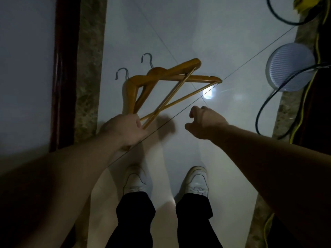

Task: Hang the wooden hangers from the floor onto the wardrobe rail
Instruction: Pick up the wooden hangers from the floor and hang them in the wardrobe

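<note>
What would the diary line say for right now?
left hand: grips two wooden hangers by their ends | right hand: empty, loosely curled | floor: no other hangers seen | rail: out of view

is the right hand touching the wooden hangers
Apart. The head view shows bare floor between the right hand and the wooden hangers; only the left hand grips them.

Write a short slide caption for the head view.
Left hand grips two orange wooden hangers above white tiled floor; right hand empty.

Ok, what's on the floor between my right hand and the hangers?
Nothing: in the head view only bare tile, a grout line and a bright glare spot lie between the right hand and the hangers.
</note>
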`<action>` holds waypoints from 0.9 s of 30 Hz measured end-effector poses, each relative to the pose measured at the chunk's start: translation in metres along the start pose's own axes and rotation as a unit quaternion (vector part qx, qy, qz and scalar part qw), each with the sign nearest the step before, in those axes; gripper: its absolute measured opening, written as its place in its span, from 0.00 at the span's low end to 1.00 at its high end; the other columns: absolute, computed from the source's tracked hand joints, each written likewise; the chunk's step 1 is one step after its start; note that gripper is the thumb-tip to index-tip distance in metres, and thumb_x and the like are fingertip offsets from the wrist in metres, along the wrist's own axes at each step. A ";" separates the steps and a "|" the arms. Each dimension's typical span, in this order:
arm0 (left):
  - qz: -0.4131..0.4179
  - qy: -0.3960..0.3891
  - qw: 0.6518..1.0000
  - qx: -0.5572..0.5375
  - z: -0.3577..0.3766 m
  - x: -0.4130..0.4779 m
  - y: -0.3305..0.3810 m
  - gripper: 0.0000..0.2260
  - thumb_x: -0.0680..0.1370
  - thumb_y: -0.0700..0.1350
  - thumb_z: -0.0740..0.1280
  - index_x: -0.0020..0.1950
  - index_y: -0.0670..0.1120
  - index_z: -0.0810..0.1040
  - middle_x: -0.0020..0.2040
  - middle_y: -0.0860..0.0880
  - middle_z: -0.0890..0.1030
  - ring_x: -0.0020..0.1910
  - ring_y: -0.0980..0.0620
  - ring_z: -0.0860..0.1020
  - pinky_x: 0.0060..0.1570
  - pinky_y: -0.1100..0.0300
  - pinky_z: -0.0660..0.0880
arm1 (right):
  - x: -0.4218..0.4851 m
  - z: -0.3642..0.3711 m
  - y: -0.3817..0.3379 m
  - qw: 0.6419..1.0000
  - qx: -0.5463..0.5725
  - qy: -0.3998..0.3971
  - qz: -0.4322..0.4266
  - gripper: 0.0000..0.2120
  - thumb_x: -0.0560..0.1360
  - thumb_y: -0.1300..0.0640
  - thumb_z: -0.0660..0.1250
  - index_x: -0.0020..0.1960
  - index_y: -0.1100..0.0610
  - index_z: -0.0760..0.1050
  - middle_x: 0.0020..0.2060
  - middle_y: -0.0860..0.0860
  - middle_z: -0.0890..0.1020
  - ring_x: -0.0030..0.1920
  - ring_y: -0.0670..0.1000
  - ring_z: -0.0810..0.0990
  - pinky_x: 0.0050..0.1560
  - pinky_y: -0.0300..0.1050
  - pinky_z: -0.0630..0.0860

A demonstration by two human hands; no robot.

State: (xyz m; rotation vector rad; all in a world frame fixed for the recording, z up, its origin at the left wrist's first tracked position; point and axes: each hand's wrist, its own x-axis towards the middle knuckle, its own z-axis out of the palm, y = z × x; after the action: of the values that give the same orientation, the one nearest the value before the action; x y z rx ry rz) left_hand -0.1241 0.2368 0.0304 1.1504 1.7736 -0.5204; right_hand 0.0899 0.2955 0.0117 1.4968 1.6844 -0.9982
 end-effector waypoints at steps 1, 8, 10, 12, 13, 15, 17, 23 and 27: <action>-0.004 0.004 1.000 0.004 0.004 0.010 -0.003 0.11 0.75 0.55 0.68 0.55 0.52 0.77 0.49 0.49 0.80 0.46 0.48 0.79 0.51 0.49 0.79 | 0.011 0.002 -0.002 1.000 0.000 0.003 -0.003 0.26 0.78 0.46 0.66 0.72 0.56 0.65 0.64 0.58 0.74 0.61 0.58 0.76 0.59 0.53 0.76; -0.028 0.043 0.999 -0.009 0.021 0.081 -0.018 0.12 0.77 0.54 0.68 0.55 0.48 0.78 0.48 0.47 0.81 0.46 0.46 0.79 0.49 0.49 0.79 | 0.089 0.001 -0.022 0.998 -0.001 0.049 -0.030 0.23 0.79 0.45 0.64 0.68 0.56 0.69 0.59 0.57 0.76 0.56 0.57 0.77 0.54 0.51 0.78; -0.033 0.055 0.998 -0.011 0.024 0.101 -0.022 0.12 0.77 0.54 0.68 0.54 0.48 0.78 0.47 0.46 0.81 0.44 0.46 0.79 0.47 0.50 0.79 | 0.111 -0.004 -0.030 0.997 0.012 0.063 -0.038 0.20 0.80 0.46 0.64 0.66 0.57 0.70 0.57 0.57 0.77 0.55 0.56 0.78 0.52 0.51 0.78; -0.033 0.070 0.997 -0.014 0.027 0.119 -0.025 0.11 0.77 0.53 0.68 0.52 0.46 0.78 0.44 0.46 0.80 0.43 0.46 0.79 0.42 0.53 0.77 | 0.132 -0.010 -0.039 0.995 0.011 0.084 -0.045 0.19 0.78 0.48 0.66 0.65 0.58 0.71 0.56 0.56 0.78 0.55 0.57 0.78 0.53 0.52 0.79; -0.036 0.082 0.996 -0.015 0.027 0.128 -0.026 0.10 0.77 0.52 0.68 0.50 0.45 0.78 0.44 0.45 0.80 0.43 0.45 0.79 0.41 0.54 0.75 | 0.142 -0.012 -0.044 0.994 0.004 0.099 -0.050 0.20 0.78 0.49 0.66 0.65 0.57 0.70 0.56 0.56 0.77 0.55 0.57 0.78 0.53 0.53 0.79; -0.042 0.119 0.992 -0.019 0.029 0.145 -0.029 0.11 0.76 0.50 0.69 0.49 0.43 0.76 0.45 0.43 0.79 0.43 0.43 0.79 0.39 0.53 0.72 | 0.159 -0.015 -0.051 0.988 -0.022 0.135 -0.065 0.22 0.77 0.48 0.67 0.67 0.56 0.69 0.59 0.57 0.75 0.59 0.59 0.76 0.56 0.56 0.78; -0.050 0.158 0.986 -0.031 0.033 0.159 -0.032 0.15 0.74 0.52 0.72 0.51 0.43 0.73 0.49 0.41 0.78 0.46 0.40 0.78 0.40 0.51 0.73 | 0.172 -0.015 -0.055 0.978 -0.069 0.181 -0.078 0.23 0.77 0.49 0.67 0.69 0.57 0.68 0.61 0.59 0.73 0.63 0.61 0.73 0.60 0.58 0.76; -0.082 0.216 0.969 -0.085 0.042 0.181 -0.034 0.33 0.72 0.54 0.76 0.67 0.42 0.64 0.57 0.39 0.74 0.52 0.36 0.78 0.41 0.49 0.73 | 0.198 -0.013 -0.055 0.937 -0.145 0.300 -0.101 0.23 0.76 0.51 0.68 0.66 0.59 0.66 0.59 0.61 0.72 0.60 0.61 0.71 0.59 0.57 0.71; -0.071 0.239 0.960 -0.128 0.046 0.179 -0.035 0.33 0.72 0.52 0.77 0.67 0.44 0.61 0.46 0.45 0.73 0.40 0.43 0.76 0.39 0.50 0.74 | 0.205 -0.017 -0.056 0.920 -0.218 0.301 -0.126 0.31 0.73 0.51 0.70 0.70 0.57 0.61 0.63 0.62 0.68 0.63 0.62 0.68 0.65 0.59 0.65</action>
State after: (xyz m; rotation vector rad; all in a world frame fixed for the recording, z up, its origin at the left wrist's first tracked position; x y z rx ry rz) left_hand -0.1569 0.2723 -0.1514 1.0233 2.2736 -0.0841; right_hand 0.0090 0.4064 -0.1509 1.3745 2.3863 -0.2260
